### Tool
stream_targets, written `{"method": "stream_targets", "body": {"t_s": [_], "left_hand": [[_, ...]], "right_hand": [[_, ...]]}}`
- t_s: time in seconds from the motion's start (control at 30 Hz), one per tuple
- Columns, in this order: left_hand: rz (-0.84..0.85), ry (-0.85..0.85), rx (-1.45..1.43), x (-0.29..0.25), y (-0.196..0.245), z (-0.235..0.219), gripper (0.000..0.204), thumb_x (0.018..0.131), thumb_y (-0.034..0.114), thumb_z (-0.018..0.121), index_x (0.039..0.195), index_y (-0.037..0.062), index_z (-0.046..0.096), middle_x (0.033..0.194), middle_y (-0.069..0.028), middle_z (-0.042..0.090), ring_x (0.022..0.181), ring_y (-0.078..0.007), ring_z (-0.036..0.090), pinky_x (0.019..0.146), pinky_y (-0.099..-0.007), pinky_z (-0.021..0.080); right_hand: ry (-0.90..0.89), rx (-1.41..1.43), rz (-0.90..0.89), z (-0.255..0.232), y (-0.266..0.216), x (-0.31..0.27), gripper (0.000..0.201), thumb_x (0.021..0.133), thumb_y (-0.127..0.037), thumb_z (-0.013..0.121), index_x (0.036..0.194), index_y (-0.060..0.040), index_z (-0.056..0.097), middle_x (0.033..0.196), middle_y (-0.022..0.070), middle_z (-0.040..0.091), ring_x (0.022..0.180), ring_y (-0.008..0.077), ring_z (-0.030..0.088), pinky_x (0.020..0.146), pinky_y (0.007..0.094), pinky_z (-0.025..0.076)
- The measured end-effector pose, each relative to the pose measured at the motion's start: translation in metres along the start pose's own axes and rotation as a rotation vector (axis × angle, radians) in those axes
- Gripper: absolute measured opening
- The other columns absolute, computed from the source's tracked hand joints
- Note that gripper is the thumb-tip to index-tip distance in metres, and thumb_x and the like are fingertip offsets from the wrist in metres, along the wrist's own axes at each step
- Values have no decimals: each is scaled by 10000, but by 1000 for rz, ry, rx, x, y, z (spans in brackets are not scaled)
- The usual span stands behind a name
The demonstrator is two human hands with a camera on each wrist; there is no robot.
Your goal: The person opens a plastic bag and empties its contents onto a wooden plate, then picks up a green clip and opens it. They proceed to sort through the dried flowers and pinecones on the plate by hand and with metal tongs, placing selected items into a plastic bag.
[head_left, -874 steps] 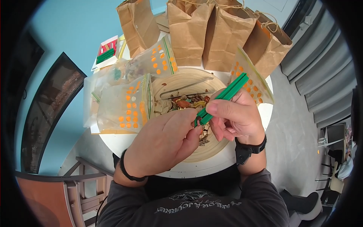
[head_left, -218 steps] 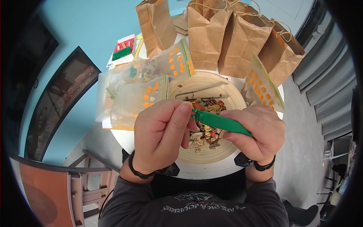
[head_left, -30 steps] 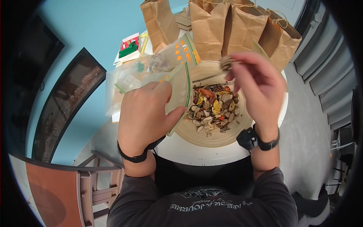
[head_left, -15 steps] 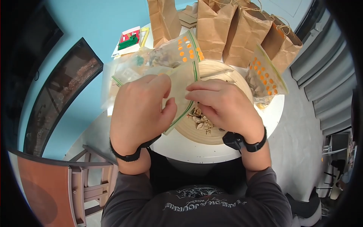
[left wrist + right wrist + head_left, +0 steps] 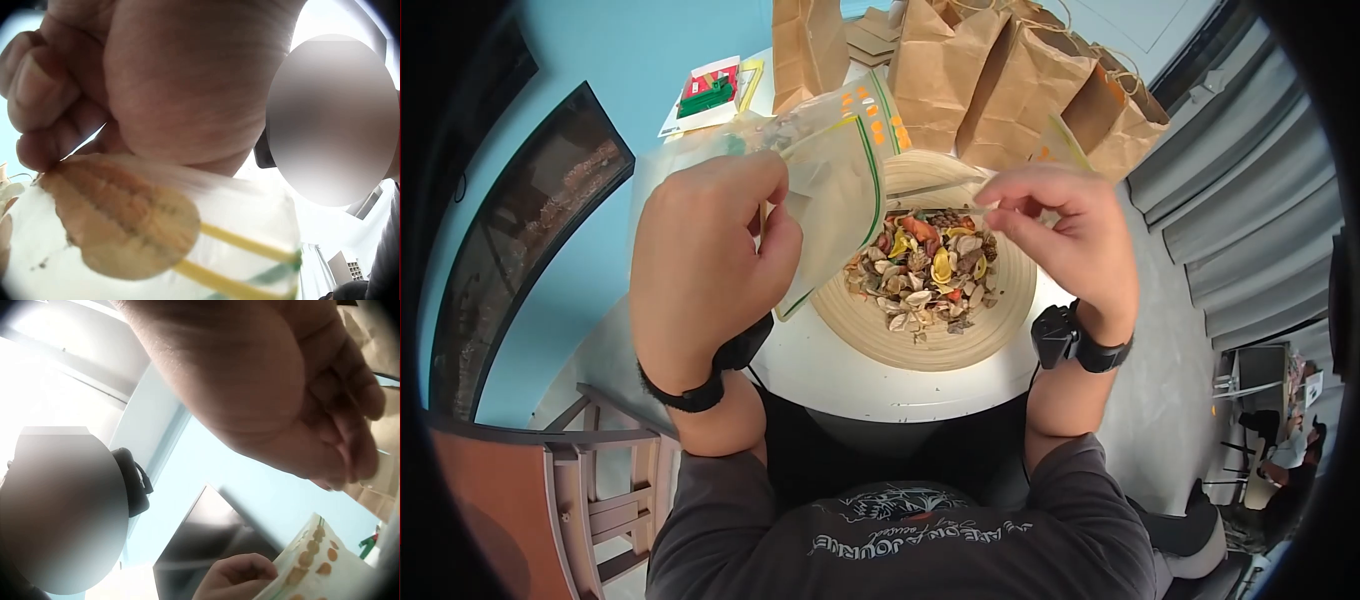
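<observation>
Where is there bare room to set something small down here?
The table strip between the plate and the near edge is bare but for specks. The plate's near and right margins, around the dried mix, are free too. Crowded: the back, with paper bags; the left, with plastic bags, the left hand holding one.

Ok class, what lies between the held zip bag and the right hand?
In the head view, between the zip bag and right hand show dried plant pieces and metal tongs on a round tray.
</observation>
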State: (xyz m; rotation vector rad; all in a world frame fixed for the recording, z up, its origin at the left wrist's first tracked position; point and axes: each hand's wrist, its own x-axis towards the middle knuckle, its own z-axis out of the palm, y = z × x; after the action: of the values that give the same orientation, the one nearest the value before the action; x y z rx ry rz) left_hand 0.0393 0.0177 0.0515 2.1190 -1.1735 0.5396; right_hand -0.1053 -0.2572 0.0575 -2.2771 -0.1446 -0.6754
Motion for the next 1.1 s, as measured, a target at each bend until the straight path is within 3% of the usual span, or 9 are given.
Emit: {"method": "stream_targets", "body": {"t_s": [0.07,0.27,0.33,0.53,0.93,1.0,1.03,1.07,1.1], "left_hand": [[10,-1,-9,0,2,4,88,775,-9,671,861,-5,651,652,-89,555,525,-169,515,522,-310,406],[51,-5,46,2,14,13,202,728,-27,650,923,-11,700,679,-105,587,535,-200,543,527,-329,423],[11,-17,20,4,20,16,79,726,25,650,805,23,639,707,-135,623,643,-359,623,573,-461,473],[23,-42,23,9,27,26,92,727,26,657,819,23,656,713,-134,634,650,-359,635,577,-459,481],[51,-93,-59,17,36,45,107,717,-5,654,820,24,649,712,-141,627,635,-367,634,560,-446,480],[49,-104,-57,18,38,47,99,718,-4,655,811,24,638,707,-141,619,631,-368,628,559,-446,477],[48,-110,-56,18,38,48,93,719,-4,656,802,25,626,702,-141,611,627,-369,623,558,-447,475],[46,-111,-55,18,38,49,93,719,-4,656,802,25,626,702,-141,611,627,-369,623,558,-447,475],[59,-97,-77,17,36,51,110,736,-34,639,837,10,642,693,-111,592,570,-265,563,527,-373,429]], "right_hand": [[-203,-168,233,-2,2,0,168,844,13,747,999,-21,803,891,123,775,797,230,740,695,338,573],[-399,-361,129,36,44,-2,232,794,-2,682,965,-73,823,890,200,750,884,388,722,783,452,580],[-396,-430,116,44,53,-5,203,796,-22,727,972,-66,817,904,155,755,839,347,715,763,418,571],[-375,-498,138,49,56,-8,134,829,-49,712,933,-50,796,896,163,733,890,378,707,790,444,557],[-142,-241,22,24,43,-11,71,887,15,690,950,22,722,887,155,729,738,322,726,673,381,562],[118,-35,44,21,29,-16,46,888,-24,684,920,-12,715,800,159,701,746,343,701,672,408,547],[174,-10,1,16,23,-19,40,918,33,706,950,10,716,810,117,726,692,229,717,643,318,551],[172,-8,1,15,11,-22,40,918,33,706,950,10,716,810,117,726,692,229,717,643,318,551],[358,192,0,15,-4,-25,45,931,59,705,967,32,710,838,104,736,704,191,717,653,292,558]]}}
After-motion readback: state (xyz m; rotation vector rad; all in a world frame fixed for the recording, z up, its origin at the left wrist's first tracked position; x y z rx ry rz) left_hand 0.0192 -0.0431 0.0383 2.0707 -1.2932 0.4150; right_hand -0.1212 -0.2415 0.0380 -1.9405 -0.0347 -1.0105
